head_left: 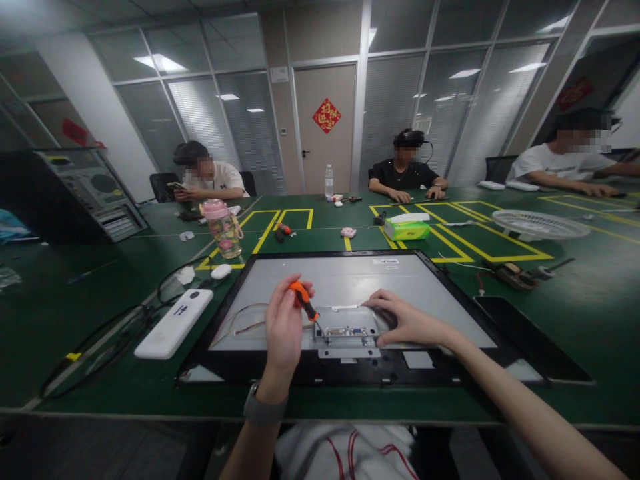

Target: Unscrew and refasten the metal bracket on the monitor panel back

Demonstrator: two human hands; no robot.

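A: Head view. L hand (283, 330) has its fingers clamped on the screwdriver (303, 300), orange grip up, tip down at the corner of the plate (347, 333) nearest it.
B: R hand?
A: R hand (407, 323) lies on the plate's other end, fingers together, gripping nothing. Plate sits on the panel (350, 280) back, low centre, near the table (575, 300) edge.
B: Risks?
A: Shaft leans, so the tip prob. slips and could gouge the panel or chew the screw head. Wires (240, 321) lie just beside the L wrist and may snag. Screw too small to see.
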